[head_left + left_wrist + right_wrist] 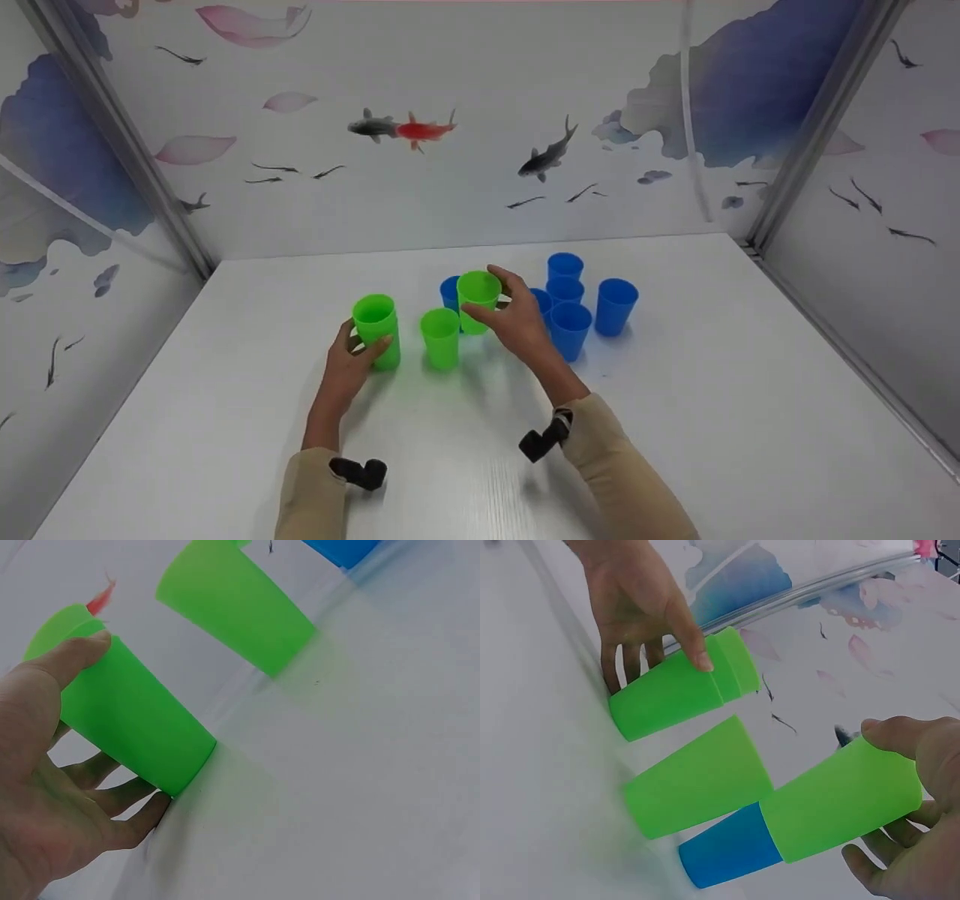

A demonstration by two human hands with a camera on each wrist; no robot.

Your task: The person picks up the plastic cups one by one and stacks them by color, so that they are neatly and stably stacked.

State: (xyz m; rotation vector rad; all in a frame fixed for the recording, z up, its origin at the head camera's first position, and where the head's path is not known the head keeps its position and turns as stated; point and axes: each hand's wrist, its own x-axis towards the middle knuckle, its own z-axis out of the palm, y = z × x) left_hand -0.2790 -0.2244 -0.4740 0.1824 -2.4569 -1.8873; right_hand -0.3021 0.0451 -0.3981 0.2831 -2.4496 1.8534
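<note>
Leftmost blue cup (449,293) pt. hidden behind held green cup (478,291); L sleeve (309,499) cut off btm.

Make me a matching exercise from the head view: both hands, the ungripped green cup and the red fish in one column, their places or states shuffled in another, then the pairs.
1. Left hand
2. Right hand
3. Ungripped green cup
4. Red fish

A. Printed on the back wall
B. Holding the rightmost green cup
C. Gripping nested green cups
D. Standing between the other green cups

Pairs: 1-C, 2-B, 3-D, 4-A
</note>
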